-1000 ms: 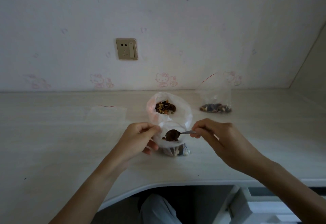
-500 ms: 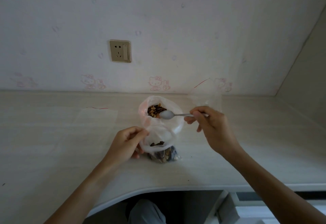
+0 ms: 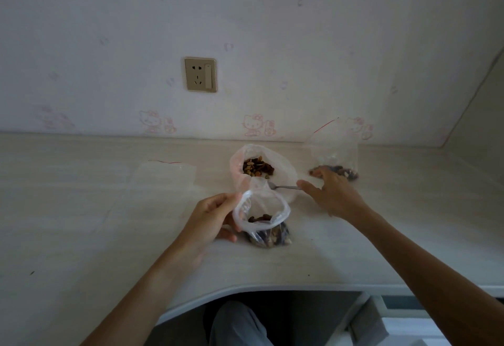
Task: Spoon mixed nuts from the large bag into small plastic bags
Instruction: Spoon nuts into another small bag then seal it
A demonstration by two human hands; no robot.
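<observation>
The large clear bag stands open on the table, with mixed nuts showing in its mouth. In front of it is a small plastic bag with nuts in its bottom. My left hand pinches the left side of its rim and holds the mouth wide. A metal spoon lies low against the large bag's front, its bowl hidden behind the small bag's rim. My right hand hovers to the right with fingers spread; its forefinger tip is at the end of the handle.
A second small bag with nuts in it stands at the back right, just beyond my right fingertips. An empty flat bag with a red seal lies at the left. The wall has a socket. The table's front edge curves inward above my knee.
My right hand carried the spoon from over the small bag to the large bag, lowered it and straightened its fingers off the handle. My left hand kept holding the small bag open.
</observation>
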